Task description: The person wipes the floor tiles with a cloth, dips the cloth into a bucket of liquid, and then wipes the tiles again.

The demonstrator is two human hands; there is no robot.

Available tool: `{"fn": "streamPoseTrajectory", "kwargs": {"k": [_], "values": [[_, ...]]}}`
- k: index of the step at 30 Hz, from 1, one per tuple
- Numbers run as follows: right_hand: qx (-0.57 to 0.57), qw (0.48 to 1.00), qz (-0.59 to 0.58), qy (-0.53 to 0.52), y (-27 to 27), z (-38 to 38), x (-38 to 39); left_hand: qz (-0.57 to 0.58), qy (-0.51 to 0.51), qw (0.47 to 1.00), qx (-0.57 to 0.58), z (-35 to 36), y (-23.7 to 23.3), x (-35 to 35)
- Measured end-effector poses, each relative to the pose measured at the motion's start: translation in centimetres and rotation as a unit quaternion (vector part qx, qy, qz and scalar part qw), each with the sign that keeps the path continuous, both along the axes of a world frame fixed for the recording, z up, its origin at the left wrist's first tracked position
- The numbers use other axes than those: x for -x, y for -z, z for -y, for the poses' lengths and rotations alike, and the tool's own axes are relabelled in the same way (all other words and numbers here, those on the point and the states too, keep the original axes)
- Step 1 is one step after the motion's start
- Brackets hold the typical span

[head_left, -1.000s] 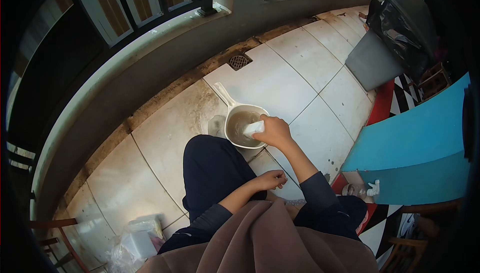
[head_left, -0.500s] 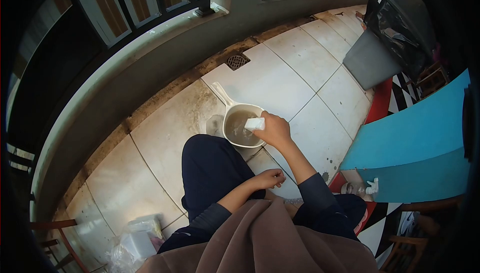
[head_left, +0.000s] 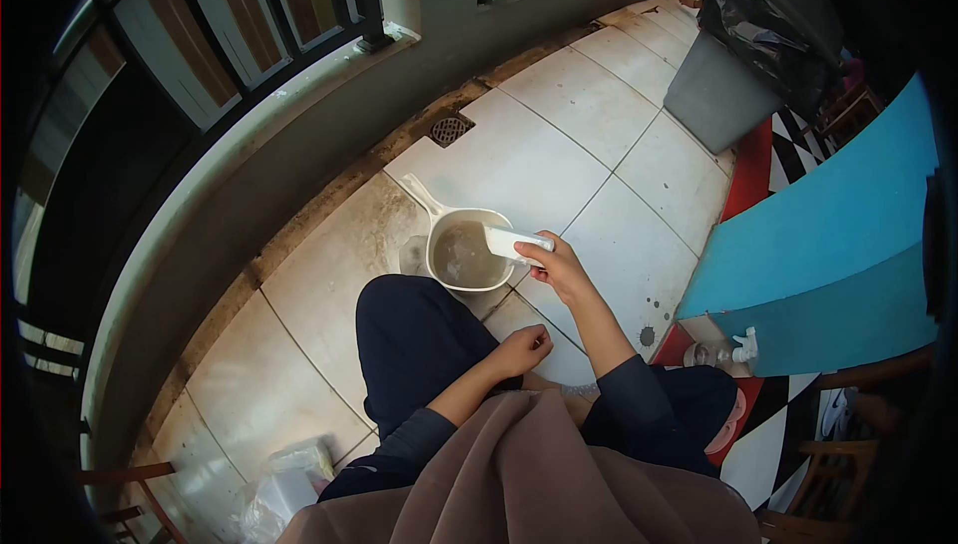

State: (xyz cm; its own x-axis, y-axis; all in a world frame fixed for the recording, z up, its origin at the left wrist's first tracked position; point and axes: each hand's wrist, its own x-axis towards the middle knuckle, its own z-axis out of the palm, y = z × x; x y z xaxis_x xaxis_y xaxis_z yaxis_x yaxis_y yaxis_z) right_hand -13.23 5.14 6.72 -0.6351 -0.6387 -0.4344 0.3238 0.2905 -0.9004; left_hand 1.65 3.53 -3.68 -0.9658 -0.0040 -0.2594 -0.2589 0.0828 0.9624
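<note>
On the floor (head_left: 569, 140), your curled left hand (head_left: 524, 349) looks empty; your right hand (head_left: 561, 267) pinches the block (head_left: 506, 243) over the dipper (head_left: 435, 209)'s rim, where wet fingers could slip.

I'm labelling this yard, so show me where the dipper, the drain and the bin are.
Dipper (head_left: 421, 196): head view; the point lies on its handle.
Drain (head_left: 450, 130): head view; on its round grate.
Bin (head_left: 717, 95): head view; on its grey side wall.
</note>
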Motion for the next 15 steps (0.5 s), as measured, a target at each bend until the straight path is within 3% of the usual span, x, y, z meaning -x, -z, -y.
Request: {"fn": "streamPoseTrajectory", "kwargs": {"k": [2,5,8,9,12,15], "values": [[0.055,0.995,0.066,0.058,0.6,-2.7,0.8,-0.066,-0.027,0.975,0.212,-0.9,-0.7,-0.8],[-0.005,0.994,-0.007,0.105,1.2,-7.0,2.3,-0.002,-0.015,0.924,0.381,-2.7,-0.9,-1.0],[-0.026,0.978,-0.171,0.114,4.4,-11.0,3.8,0.101,-0.051,0.834,0.541,-4.1,0.4,0.4],[-0.024,0.967,-0.228,0.112,5.3,-12.1,4.0,0.146,-0.03,0.826,0.544,-4.1,0.1,0.9],[-0.157,0.918,-0.364,0.03,4.9,-14.5,4.1,0.29,0.039,0.798,0.528,-3.0,-0.6,3.0],[-0.188,0.825,-0.532,-0.047,5.7,-15.1,3.3,0.343,0.022,0.837,0.425,-3.4,0.2,4.3]]}}
